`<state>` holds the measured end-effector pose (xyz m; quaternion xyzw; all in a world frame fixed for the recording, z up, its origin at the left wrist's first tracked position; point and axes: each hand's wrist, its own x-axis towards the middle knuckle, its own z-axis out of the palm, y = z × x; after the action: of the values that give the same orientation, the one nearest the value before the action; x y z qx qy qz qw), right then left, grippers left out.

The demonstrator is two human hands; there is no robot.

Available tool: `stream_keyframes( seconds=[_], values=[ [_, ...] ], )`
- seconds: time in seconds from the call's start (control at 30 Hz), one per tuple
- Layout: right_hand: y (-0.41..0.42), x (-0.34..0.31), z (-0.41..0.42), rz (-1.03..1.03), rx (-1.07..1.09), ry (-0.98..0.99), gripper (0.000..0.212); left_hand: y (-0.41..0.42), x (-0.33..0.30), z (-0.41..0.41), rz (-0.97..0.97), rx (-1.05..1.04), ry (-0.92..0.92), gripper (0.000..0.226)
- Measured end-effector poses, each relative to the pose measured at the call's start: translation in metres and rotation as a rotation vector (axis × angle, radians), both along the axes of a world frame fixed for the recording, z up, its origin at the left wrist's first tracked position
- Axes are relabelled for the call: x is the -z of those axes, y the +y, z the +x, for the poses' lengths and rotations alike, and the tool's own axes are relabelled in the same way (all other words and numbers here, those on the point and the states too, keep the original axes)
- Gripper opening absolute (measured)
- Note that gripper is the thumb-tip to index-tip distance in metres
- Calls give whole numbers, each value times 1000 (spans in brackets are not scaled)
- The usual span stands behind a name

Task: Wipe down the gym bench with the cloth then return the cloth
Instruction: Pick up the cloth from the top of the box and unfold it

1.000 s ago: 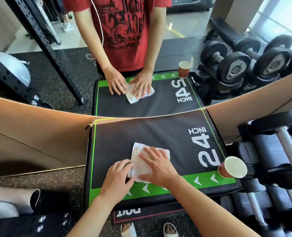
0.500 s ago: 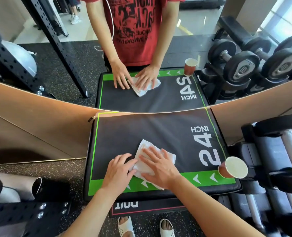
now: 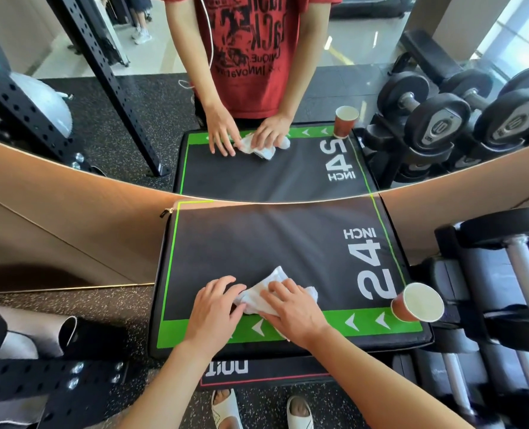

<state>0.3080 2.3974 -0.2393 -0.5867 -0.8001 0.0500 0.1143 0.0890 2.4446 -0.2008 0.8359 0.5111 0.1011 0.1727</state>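
Both hands are on the white cloth (image 3: 258, 297) at lower centre: the right hand (image 3: 291, 309) presses it flat-fingered, the left hand (image 3: 215, 305) touches its edge with loosely bent fingers. Judging by this, wiping the counter (image 3: 257, 243) is mid-way, with the cloth's return still left.

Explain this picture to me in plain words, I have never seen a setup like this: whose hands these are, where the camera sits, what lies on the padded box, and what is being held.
There is no machine here, just a person wearing a camera on the head, so you look down at their own two hands. The left hand and right hand both rest on a crumpled white cloth near the front of a black padded box with green edging, marked 24 INCH. The fingers lie over the cloth, bunching it between the hands. A paper cup stands at the box's front right corner. Dumbbells sit on a rack to the right. The upper half of the picture is a wall mirror, so the red-shirted person there is the same person reflected.
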Motion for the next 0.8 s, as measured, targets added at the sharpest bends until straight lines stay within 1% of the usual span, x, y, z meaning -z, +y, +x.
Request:
stream_keyframes(
  seconds=[0.13,0.23,0.37,0.6,0.8],
  values=[
    [3,-13,1,-53,50,51,36,-3,-8,1,4,-48,-4,38],
    [8,-21,3,-105,98,81,40,-7,-16,2,5,-94,-21,39],
    [13,-30,9,-107,113,135,42,-21,-25,1,15,-182,-34,40],
    [19,-46,-5,-91,13,169,42,-58,-40,-12,48,-336,-63,40],
    [14,-63,-36,-75,-88,185,40,-89,-64,-43,85,-448,-63,41]
  ],
)
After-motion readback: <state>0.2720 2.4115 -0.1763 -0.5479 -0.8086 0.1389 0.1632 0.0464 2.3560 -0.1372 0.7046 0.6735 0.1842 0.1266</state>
